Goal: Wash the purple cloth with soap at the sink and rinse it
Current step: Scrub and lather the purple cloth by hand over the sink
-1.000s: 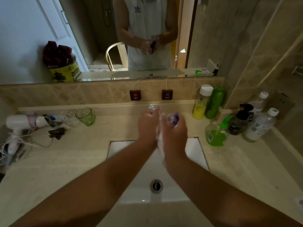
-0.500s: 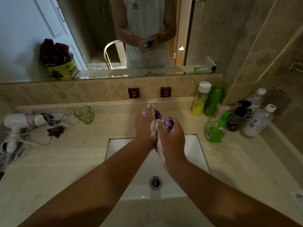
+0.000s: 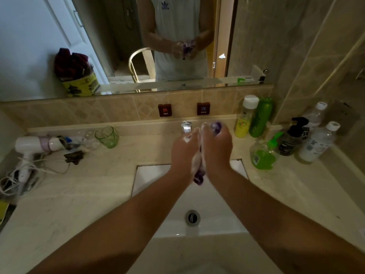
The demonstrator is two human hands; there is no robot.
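The purple cloth (image 3: 198,176) is bunched between my two hands above the white sink (image 3: 152,175). A tail of it hangs below my wrists, and another bit shows at my right fingertips. My left hand (image 3: 183,150) and my right hand (image 3: 216,148) press together around the cloth, fingers curled on it. White soap foam covers the cloth and the inner edges of both hands. The chrome tap (image 3: 186,126) stands just behind my left fingertips. No water stream is visible. A green liquid soap bottle (image 3: 262,155) stands to the right of the basin.
Several bottles (image 3: 316,143) crowd the right back corner of the beige counter (image 3: 79,194). A green glass (image 3: 107,136), a white hair dryer (image 3: 33,145) and its cord lie at the left. Hot and cold buttons (image 3: 165,110) sit on the tiled backsplash. The drain (image 3: 192,217) is open below.
My hands have rubbed the cloth against each other and moved slightly away from me toward the tap. The cloth's tail now hangs lower between my wrists.
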